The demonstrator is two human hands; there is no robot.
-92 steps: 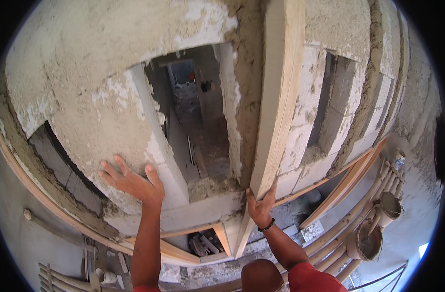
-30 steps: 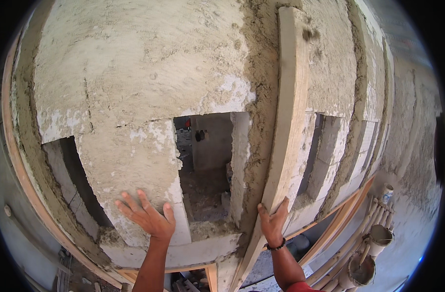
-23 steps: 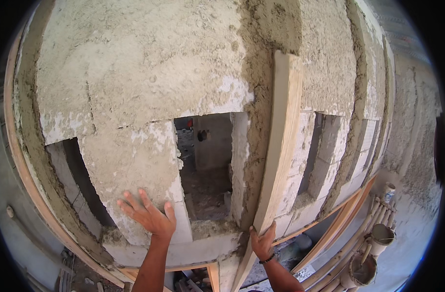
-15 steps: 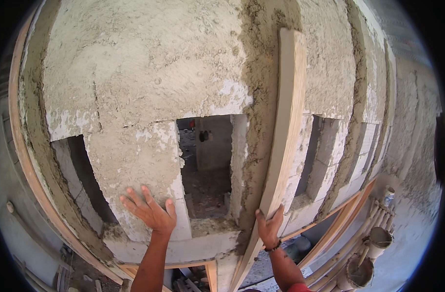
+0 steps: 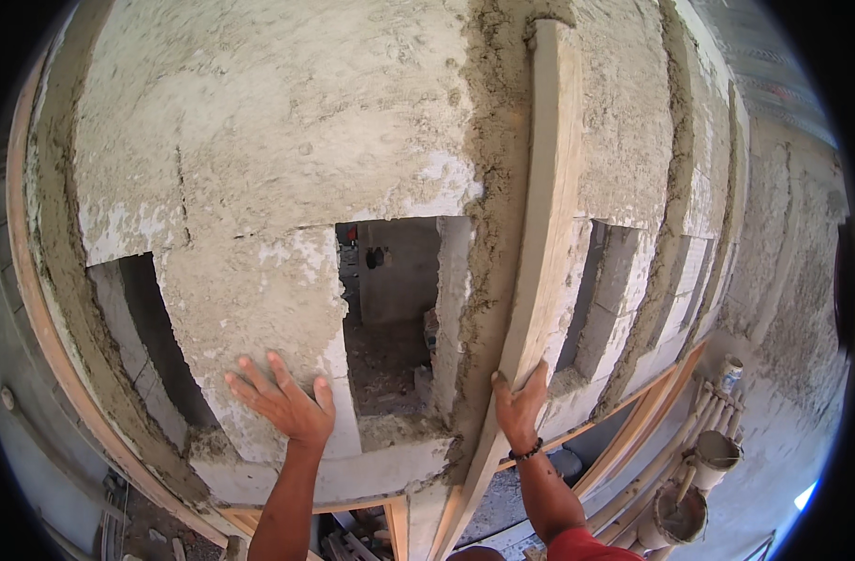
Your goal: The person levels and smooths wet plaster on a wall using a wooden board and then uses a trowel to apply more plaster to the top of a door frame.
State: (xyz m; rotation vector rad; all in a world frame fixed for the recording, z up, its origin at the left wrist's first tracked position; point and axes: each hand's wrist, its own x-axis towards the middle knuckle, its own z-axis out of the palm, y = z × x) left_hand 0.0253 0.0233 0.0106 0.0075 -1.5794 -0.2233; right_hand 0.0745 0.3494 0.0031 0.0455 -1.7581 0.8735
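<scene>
My left hand [image 5: 283, 400] lies flat, fingers spread, on the rough plastered block wall [image 5: 287, 168] just left of a rectangular opening [image 5: 390, 309]. My right hand [image 5: 518, 409] grips the lower part of a long wooden plank [image 5: 547, 224] that stands upright against a wet mortar strip [image 5: 491, 187] on the wall's pier. The plank runs from near the top of the view down past my hand toward the bottom edge.
Two more openings sit in the wall, one at the left [image 5: 137, 327] and one at the right [image 5: 601, 299]. Wooden battens [image 5: 35, 309] frame the wall's edges. Below right stand mortar buckets [image 5: 675, 514], a cup-like can [image 5: 730, 371] and bamboo poles [image 5: 671, 458].
The view has tilted up since three seconds ago. My right hand slid down the plank, then back up a little. My left hand stays pressed on the wall.
</scene>
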